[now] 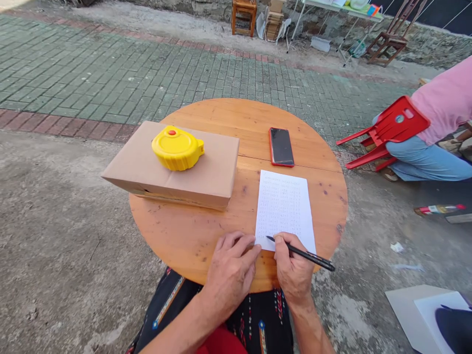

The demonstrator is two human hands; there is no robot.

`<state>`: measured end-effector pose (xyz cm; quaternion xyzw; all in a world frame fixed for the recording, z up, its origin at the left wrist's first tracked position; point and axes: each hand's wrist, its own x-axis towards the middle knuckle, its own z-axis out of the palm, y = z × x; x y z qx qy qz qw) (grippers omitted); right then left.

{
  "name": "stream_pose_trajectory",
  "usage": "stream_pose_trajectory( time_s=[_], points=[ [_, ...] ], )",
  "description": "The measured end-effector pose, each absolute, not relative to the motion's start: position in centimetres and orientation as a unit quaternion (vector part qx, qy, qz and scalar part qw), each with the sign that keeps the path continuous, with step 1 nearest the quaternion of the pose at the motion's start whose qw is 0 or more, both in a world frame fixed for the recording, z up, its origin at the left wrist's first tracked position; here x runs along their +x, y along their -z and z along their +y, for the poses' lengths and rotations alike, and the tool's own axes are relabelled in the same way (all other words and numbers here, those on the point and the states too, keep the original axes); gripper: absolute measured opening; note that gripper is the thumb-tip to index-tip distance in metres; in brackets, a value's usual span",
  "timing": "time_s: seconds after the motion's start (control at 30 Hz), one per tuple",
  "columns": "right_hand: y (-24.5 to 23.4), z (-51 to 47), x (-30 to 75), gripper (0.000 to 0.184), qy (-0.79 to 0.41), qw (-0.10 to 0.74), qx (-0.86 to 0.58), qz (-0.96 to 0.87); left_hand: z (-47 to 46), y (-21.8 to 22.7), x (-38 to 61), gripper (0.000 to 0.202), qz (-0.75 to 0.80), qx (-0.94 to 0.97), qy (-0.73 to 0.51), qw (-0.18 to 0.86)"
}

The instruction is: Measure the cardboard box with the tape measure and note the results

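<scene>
A black pen [308, 254] is pinched in my right hand [294, 268], its tip at the lower part of a white sheet of paper [283, 209]. Rows of small handwritten marks cover most of the sheet. My left hand [234, 260] lies on the tabletop with fingers extended, its fingertips at the paper's lower left corner. Both hands are at the near edge of a round wooden table [195, 233].
A closed cardboard box [214, 182] sits on the table's left, with a yellow tape measure case [176, 148] on top. A red-edged phone [281, 146] lies beyond the paper. To the right, a person in pink [444, 96] sits on a red plastic chair [396, 123].
</scene>
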<state>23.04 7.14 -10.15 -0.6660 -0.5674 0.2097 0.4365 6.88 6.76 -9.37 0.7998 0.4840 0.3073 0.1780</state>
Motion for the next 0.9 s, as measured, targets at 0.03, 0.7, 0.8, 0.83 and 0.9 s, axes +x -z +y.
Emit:
stream_pose_trajectory(
  time_s=[0.03, 0.7, 0.8, 0.83, 0.9],
  points=[
    [10.2, 7.1, 23.1, 0.023, -0.212, 0.436, -0.665, -0.568, 6.8, 9.4, 6.9, 0.034, 0.484, 0.800, -0.305, 0.179],
    [9.7, 4.6, 23.9, 0.014, -0.182, 0.588, -0.642, -0.457, 6.6, 9.9, 6.9, 0.027, 0.476, 0.805, -0.319, 0.150],
    [9.1, 2.0, 24.7, 0.015, -0.084, 0.542, -0.636, -0.543, 6.7, 10.5, 6.7, 0.027, 0.465, 0.812, -0.331, 0.123],
    [9.0, 1.3, 24.9, 0.018, -0.057, 0.527, -0.627, -0.571, 6.8, 10.7, 6.7, 0.026, 0.461, 0.814, -0.334, 0.113],
    [9.1, 0.7, 25.5, 0.024, -0.017, 0.501, -0.611, -0.613, 6.9, 11.0, 6.7, 0.024, 0.454, 0.820, -0.336, 0.095]
  ],
)
